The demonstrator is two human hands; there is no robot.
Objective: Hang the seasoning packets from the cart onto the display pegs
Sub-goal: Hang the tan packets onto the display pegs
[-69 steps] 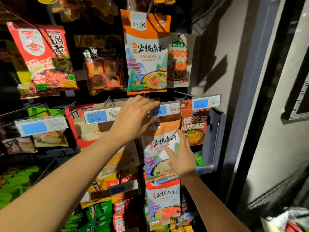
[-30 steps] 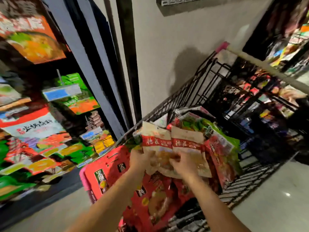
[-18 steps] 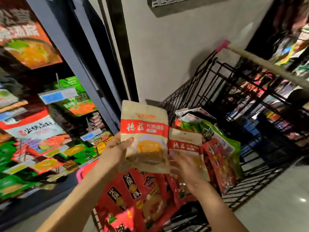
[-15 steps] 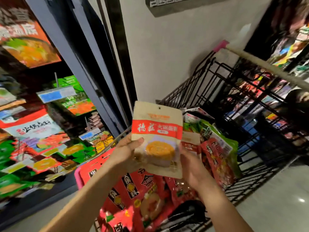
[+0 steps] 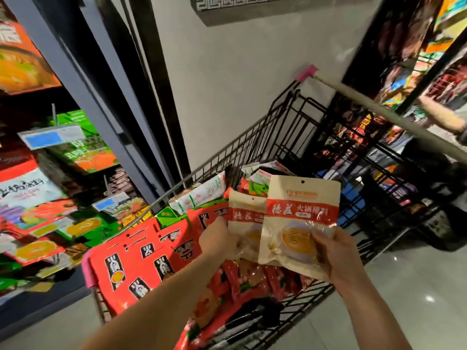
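Right hand point(image 5: 336, 253): gripped the front packet point(image 5: 300, 223) by its lower edge.
Left hand point(image 5: 219, 238): pinched the second packet point(image 5: 246, 223), partly tucked behind the first.
Cart point(image 5: 278, 137): below both hands.
Hang hole point(image 5: 302, 182): above the right hand; probably best held upright for the peg.

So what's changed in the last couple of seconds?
Both hands left the display rack and went to the cart, lifting two beige packets. The front beige packet, in the left hand half a second ago, is now gripped by the right hand; the left hand holds the second beige packet. The red packets stay piled in the cart.
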